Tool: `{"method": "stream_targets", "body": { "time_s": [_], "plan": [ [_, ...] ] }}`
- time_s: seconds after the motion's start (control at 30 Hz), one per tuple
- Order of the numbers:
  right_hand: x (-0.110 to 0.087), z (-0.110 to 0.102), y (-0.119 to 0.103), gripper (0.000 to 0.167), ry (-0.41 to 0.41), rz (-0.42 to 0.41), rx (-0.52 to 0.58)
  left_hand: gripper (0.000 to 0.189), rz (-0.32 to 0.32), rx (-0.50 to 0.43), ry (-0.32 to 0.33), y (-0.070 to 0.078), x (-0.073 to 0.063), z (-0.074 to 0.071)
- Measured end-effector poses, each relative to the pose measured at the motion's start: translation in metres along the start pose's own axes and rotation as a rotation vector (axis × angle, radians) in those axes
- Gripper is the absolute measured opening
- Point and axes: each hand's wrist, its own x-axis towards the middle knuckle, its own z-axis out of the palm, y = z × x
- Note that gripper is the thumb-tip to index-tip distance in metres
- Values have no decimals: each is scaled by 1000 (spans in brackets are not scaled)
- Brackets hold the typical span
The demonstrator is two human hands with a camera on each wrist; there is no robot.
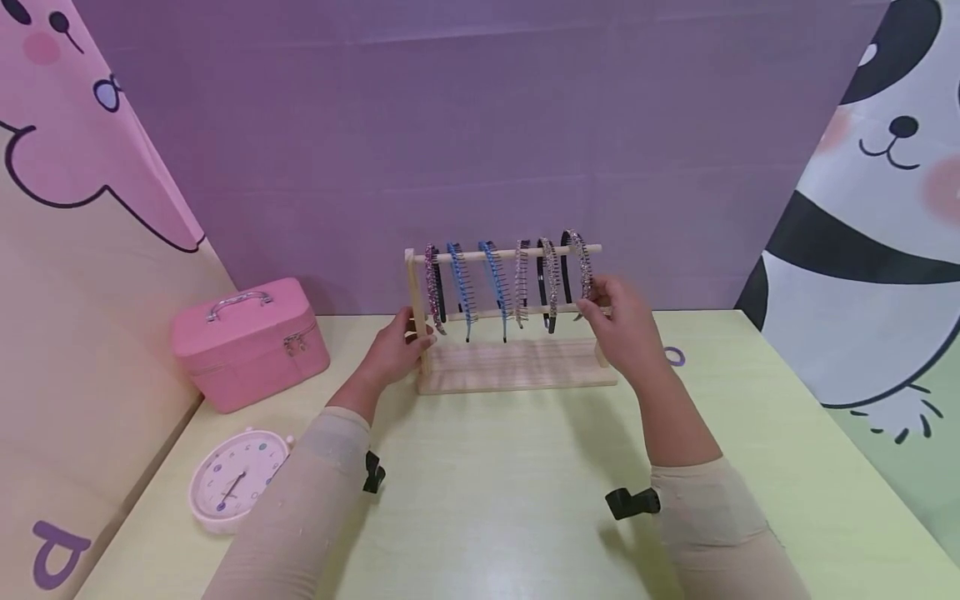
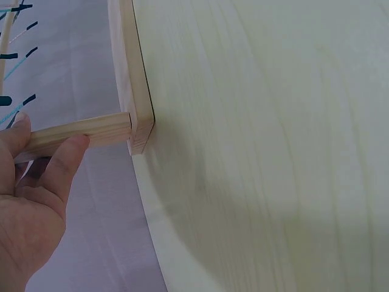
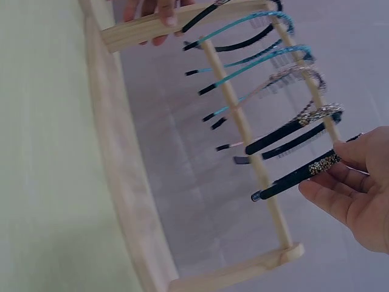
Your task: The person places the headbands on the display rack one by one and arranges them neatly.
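Observation:
A wooden rack (image 1: 517, 379) stands on the table with several headbands hung over its upper bar. My left hand (image 1: 393, 350) grips the rack's left upright (image 2: 109, 129), thumb and fingers on opposite sides of it. At the bar's right end, my right hand (image 1: 622, 329) pinches a black headband with glittering stones (image 3: 298, 176), which still hangs over the bar. To its left hang a silvery headband (image 1: 552, 279), a pale pink one (image 1: 521, 279), two blue ones (image 1: 495, 275) and a purple-pink one (image 1: 431, 283).
A pink case (image 1: 247, 342) with a metal handle sits at the table's back left. Nearer lies a round white-and-pink clock (image 1: 240, 475). A purple cloth (image 1: 480, 125) hangs behind the rack, and a panda-printed panel (image 1: 885, 283) stands at the right.

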Motion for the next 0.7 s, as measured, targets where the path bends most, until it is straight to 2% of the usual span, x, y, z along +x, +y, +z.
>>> {"method": "stream_targets", "body": {
  "time_s": [0.13,0.27,0.43,0.7],
  "plan": [
    [0,5,9,33,-5,5,-28,45,-1,-8,0,-1,1,1],
    [-2,7,15,36,3,6,-34,46,3,-7,-4,0,1,1],
    [-2,6,13,43,-4,11,-32,46,13,-1,1,1,0,1],
    [-4,3,12,44,-33,19,-29,44,13,-8,13,-1,-1,1]
  ]
}}
